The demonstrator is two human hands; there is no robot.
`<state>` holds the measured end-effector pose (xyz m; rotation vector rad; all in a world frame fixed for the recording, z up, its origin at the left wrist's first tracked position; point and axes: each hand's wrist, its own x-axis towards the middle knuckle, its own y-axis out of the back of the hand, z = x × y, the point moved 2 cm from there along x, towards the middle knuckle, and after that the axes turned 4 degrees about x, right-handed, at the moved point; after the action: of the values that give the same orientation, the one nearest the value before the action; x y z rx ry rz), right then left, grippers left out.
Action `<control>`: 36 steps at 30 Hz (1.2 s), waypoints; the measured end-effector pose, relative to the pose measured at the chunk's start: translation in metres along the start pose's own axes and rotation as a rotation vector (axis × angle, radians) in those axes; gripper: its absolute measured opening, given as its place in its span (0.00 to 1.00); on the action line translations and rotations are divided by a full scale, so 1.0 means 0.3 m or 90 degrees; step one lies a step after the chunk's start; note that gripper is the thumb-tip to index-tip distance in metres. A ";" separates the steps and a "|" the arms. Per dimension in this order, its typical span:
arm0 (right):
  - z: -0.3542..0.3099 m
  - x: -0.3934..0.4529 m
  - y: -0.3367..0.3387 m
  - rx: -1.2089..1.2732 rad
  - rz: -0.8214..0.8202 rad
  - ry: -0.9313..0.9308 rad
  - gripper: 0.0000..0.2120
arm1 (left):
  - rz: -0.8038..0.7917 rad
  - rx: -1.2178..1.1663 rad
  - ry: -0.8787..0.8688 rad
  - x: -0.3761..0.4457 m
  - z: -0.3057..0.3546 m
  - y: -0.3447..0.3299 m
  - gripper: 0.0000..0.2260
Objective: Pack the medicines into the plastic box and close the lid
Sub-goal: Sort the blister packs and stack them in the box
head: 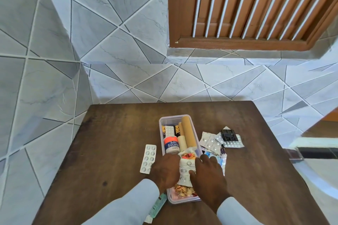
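Both hands pressed a white blister strip point(185, 170) into the clear plastic box point(162, 144): left hand point(165, 171) and right hand point(208, 175), fingers loosely spread, gripping nothing. One blister pack point(148, 158) lay on the worktop point(113, 142) just left.

The dark brown wooden table point(113, 142) looks matt and grainy. The clear rectangular plastic box point(161, 131) is smooth and translucent. The silvery foil blister strip point(148, 158) beside it glints. The tan cardboard tube point(188, 131) looks matt.

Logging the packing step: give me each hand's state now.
Left hand: fingers on the blister strip in the plastic box; grip unclear.
Right hand: pressing the same strip; grip unclear.
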<state>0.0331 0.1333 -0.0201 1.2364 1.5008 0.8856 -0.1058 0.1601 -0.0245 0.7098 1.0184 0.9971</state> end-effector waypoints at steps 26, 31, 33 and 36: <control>0.016 -0.054 -0.039 -0.089 -0.099 0.137 0.21 | 0.008 0.228 -0.123 -0.062 0.028 -0.060 0.17; -0.012 -0.040 0.014 -0.001 -0.032 0.124 0.21 | 0.198 -0.108 0.005 -0.068 -0.114 0.060 0.13; -0.057 -0.025 0.032 0.022 0.016 0.139 0.20 | 0.162 -0.216 0.099 -0.073 -0.236 0.072 0.13; -0.168 0.009 0.024 0.102 0.023 0.159 0.19 | 0.017 -0.207 0.192 -0.116 -0.351 0.015 0.20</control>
<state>-0.0135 0.1396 -0.0003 1.3081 1.7817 0.9874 -0.2110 0.1337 -0.0483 0.3097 1.0733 1.2832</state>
